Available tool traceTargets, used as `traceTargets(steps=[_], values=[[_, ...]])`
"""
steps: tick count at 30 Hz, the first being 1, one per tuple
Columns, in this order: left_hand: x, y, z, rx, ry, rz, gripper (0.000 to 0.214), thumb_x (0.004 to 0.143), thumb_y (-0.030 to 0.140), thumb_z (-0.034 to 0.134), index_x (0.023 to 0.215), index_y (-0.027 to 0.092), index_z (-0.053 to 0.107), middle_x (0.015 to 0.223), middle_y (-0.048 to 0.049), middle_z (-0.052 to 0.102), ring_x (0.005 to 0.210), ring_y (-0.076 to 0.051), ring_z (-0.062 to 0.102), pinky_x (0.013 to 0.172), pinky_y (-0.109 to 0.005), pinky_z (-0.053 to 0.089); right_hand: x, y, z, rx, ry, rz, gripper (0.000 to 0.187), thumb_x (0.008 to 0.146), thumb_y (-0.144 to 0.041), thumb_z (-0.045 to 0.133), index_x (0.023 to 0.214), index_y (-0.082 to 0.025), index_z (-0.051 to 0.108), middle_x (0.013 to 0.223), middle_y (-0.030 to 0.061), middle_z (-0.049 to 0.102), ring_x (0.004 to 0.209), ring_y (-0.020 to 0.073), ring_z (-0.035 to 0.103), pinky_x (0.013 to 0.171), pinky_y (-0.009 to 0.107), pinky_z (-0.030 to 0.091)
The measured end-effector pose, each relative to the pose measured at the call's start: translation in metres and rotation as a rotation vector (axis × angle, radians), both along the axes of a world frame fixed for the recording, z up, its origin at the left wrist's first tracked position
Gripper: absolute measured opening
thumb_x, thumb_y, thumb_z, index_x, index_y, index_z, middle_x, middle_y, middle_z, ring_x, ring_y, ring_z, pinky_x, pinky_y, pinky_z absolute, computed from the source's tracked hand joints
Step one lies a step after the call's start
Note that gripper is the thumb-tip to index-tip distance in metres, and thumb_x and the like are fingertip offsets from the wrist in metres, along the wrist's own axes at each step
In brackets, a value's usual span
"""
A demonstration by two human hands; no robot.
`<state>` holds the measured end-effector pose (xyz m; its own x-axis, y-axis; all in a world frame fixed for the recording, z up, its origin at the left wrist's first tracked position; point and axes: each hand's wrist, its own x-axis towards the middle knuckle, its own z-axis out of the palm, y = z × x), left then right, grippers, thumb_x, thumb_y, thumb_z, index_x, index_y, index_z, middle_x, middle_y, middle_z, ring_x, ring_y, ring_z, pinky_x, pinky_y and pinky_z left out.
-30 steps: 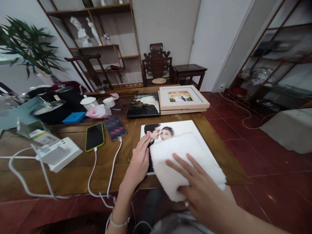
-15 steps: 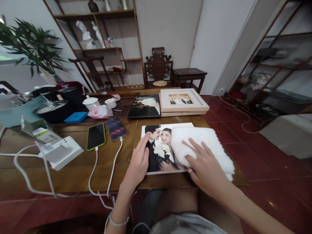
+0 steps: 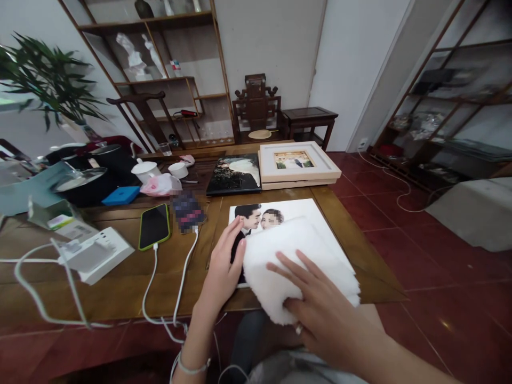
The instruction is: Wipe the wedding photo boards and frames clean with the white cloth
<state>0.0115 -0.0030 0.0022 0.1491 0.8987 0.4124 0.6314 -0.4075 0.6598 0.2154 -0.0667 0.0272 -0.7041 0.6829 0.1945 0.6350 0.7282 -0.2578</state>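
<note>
A large photo print of a couple [image 3: 296, 210] lies flat at the near edge of the wooden table [image 3: 120, 288]. A fluffy white cloth [image 3: 292, 250] covers its lower part. My right hand [image 3: 320, 301] lies flat on the cloth with fingers spread, pressing it onto the print. My left hand [image 3: 224, 266] rests open on the print's left edge, fingers stretched along it, holding it still.
Behind the print are a dark photo album [image 3: 236, 173] and a stacked framed picture [image 3: 298, 162]. To the left lie a green-cased phone [image 3: 155, 225] on a white cable [image 3: 180, 282], a white box [image 3: 94, 253], cups, pots and a blue box. Shelves, chairs and red floor tiles surround the table.
My right hand has slid the cloth from the print's upper right back toward me and to the left, covering the lower part. My left hand stays on the left edge.
</note>
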Motion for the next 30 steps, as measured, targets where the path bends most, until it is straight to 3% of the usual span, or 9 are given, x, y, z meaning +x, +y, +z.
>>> traceTargets(steps=[5, 9, 13, 16, 22, 25, 30], values=[[0.000, 0.002, -0.004, 0.008, 0.072, -0.024, 0.035, 0.091, 0.026, 0.045, 0.123, 0.019, 0.056, 0.131, -0.0067, 0.056, 0.124, -0.019, 0.049, 0.107, -0.039, 0.037, 0.023, 0.015, -0.006, 0.088, 0.001, -0.237, 0.026, 0.069, -0.008, 0.048, 0.088, -0.015, 0.064, 0.134, 0.0156, 0.050, 0.133, 0.0299, 0.030, 0.109, 0.052, 0.022], [0.000, 0.002, -0.006, 0.002, 0.086, -0.022, 0.034, 0.089, 0.025, 0.048, 0.119, 0.018, 0.060, 0.127, -0.0082, 0.060, 0.121, -0.021, 0.052, 0.105, -0.040, 0.039, 0.025, 0.049, 0.006, 0.103, -0.084, -0.342, 0.026, 0.077, -0.009, 0.043, 0.093, -0.013, 0.062, 0.111, 0.0184, 0.063, 0.124, 0.0318, 0.042, 0.102, 0.049, 0.031], [0.001, 0.003, -0.007, 0.020, 0.085, -0.036, 0.033, 0.088, 0.024, 0.049, 0.119, 0.018, 0.060, 0.128, -0.0086, 0.059, 0.122, -0.022, 0.052, 0.104, -0.041, 0.039, 0.006, 0.084, 0.026, 0.087, -0.103, -0.225, 0.025, 0.081, -0.009, 0.040, 0.094, -0.013, 0.061, 0.097, 0.0152, 0.065, 0.098, 0.0295, 0.057, 0.084, 0.040, 0.040], [0.000, 0.004, -0.008, 0.046, 0.082, -0.040, 0.032, 0.088, 0.023, 0.049, 0.117, 0.018, 0.061, 0.126, -0.0090, 0.061, 0.120, -0.022, 0.054, 0.102, -0.040, 0.041, -0.021, 0.110, 0.033, 0.079, -0.102, -0.107, 0.024, 0.083, -0.011, 0.040, 0.094, -0.015, 0.061, 0.091, 0.0121, 0.065, 0.085, 0.0259, 0.058, 0.074, 0.034, 0.040], [0.000, 0.003, -0.009, 0.073, 0.109, 0.001, 0.027, 0.087, 0.022, 0.050, 0.108, 0.014, 0.065, 0.113, -0.0116, 0.067, 0.107, -0.023, 0.062, 0.095, -0.039, 0.048, -0.057, 0.134, 0.028, 0.062, -0.071, 0.043, 0.021, 0.084, -0.011, 0.042, 0.090, -0.018, 0.061, 0.093, 0.0057, 0.065, 0.088, 0.0210, 0.055, 0.079, 0.030, 0.036], [0.000, 0.003, -0.008, 0.069, 0.084, -0.020, 0.029, 0.088, 0.021, 0.049, 0.110, 0.013, 0.065, 0.116, -0.0117, 0.067, 0.111, -0.022, 0.060, 0.098, -0.037, 0.046, -0.044, 0.126, 0.022, 0.075, -0.060, 0.000, 0.023, 0.082, -0.010, 0.041, 0.093, -0.017, 0.060, 0.094, 0.0072, 0.064, 0.089, 0.0220, 0.054, 0.084, 0.032, 0.035], [0.001, 0.004, -0.008, 0.039, 0.056, -0.048, 0.033, 0.088, 0.021, 0.048, 0.117, 0.013, 0.061, 0.126, -0.0106, 0.061, 0.122, -0.020, 0.052, 0.104, -0.036, 0.040, 0.016, 0.109, 0.012, 0.088, -0.091, -0.171, 0.026, 0.077, -0.007, 0.041, 0.092, -0.015, 0.060, 0.093, 0.0107, 0.062, 0.089, 0.0254, 0.054, 0.082, 0.036, 0.038]])
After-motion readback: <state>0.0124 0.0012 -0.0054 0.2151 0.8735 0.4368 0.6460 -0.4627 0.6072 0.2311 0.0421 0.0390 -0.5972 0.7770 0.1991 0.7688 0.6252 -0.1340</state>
